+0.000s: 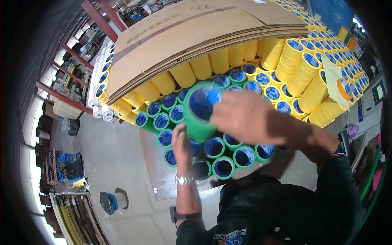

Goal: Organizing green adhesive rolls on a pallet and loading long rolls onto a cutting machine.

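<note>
A large green tape roll (199, 130) with a blue-lined core is tilted up above the other rolls, its open end facing me. My right hand (247, 118), somewhat blurred, grips its right rim, with the fingertips at the core's edge. My left hand (181, 143) is pressed against the roll's lower left side, fingers pointing up; part of that hand is hidden. Below and around it, several green rolls stand on end, among them one green roll (223, 176) at the near edge.
Stacked yellow tape rolls (200, 67) rise behind the green ones. Flattened cardboard sheets (192, 34) lie over them. The rolls stand on a flat board (161, 185) on the grey floor. A blue-and-black spool (108, 203) sits at the left, beyond which is a rack of long rods (77, 216).
</note>
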A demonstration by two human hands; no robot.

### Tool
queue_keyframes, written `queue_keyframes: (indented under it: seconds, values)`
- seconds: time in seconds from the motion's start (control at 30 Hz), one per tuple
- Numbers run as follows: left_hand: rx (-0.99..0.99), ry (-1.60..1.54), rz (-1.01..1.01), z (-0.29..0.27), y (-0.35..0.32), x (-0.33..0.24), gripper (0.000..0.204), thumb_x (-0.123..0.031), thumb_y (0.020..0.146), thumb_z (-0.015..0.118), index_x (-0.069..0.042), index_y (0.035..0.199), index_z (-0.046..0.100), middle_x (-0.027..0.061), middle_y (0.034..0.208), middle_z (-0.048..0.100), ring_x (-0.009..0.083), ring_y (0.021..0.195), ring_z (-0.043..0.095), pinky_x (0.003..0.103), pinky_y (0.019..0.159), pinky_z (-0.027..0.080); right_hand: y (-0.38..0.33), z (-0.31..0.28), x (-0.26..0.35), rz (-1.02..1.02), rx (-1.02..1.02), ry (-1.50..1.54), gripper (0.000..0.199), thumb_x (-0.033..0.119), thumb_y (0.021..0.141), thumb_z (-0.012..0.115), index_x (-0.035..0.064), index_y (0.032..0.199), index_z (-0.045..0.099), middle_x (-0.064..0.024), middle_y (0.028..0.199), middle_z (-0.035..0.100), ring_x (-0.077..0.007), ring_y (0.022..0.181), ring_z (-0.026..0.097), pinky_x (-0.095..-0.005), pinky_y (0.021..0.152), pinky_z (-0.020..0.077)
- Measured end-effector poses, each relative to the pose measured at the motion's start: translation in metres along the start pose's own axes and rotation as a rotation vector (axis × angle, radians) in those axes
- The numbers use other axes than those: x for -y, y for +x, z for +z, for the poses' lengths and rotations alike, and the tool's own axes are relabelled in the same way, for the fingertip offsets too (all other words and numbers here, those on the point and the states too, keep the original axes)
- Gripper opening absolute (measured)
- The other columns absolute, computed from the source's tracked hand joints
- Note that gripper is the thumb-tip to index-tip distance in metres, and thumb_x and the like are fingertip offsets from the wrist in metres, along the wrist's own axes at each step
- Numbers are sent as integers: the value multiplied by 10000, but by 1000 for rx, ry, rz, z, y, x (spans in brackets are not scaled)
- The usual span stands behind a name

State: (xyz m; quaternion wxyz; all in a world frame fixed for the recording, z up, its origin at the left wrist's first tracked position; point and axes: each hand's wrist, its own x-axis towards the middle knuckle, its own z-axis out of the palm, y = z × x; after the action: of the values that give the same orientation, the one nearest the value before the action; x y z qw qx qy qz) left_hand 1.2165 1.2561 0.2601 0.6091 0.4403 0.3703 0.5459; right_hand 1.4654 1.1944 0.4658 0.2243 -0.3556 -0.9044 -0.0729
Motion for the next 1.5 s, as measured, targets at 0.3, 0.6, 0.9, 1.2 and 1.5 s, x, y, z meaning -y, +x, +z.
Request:
queue_keyframes:
  seconds: [0.3,0.6,0.9,1.2,1.5]
  values:
    - [246,-101,-222,139,112,94,554,121,773,431,-10,1308,484,113,1109,648,185,911,618,263,764,476,-28,-6,-132,292,115,-177,110,134,779,687,31,818,690,-168,827,687,-369,860,664,-482,736,532]
    - [324,198,-76,168,146,107,561,143,814,441,-26,1348,472,139,1230,600,223,1135,580,308,946,467,-29,3,-175,427,246,-197,148,140,794,714,50,898,660,-112,906,666,-332,929,621,-455,808,510]
    - [417,1215,59,185,144,59,511,-40,825,615,-32,1329,532,272,1151,649,434,1061,623,501,857,507,-30,13,-183,413,259,-230,156,150,771,722,59,887,671,-119,883,662,-324,909,631,-450,781,522]
    - [37,-420,229,159,190,-1,533,-372,978,625,-52,1353,424,143,1238,596,313,1134,606,464,984,505,-26,17,-172,353,147,-250,120,143,755,681,50,829,685,-138,829,664,-348,862,638,-466,743,525]
    - [-192,-599,44,182,223,-53,378,-457,941,600,-131,1122,543,37,1079,620,223,964,604,321,639,438,-29,18,-168,394,140,-245,149,153,746,727,68,850,664,-100,864,641,-319,912,611,-439,781,516]
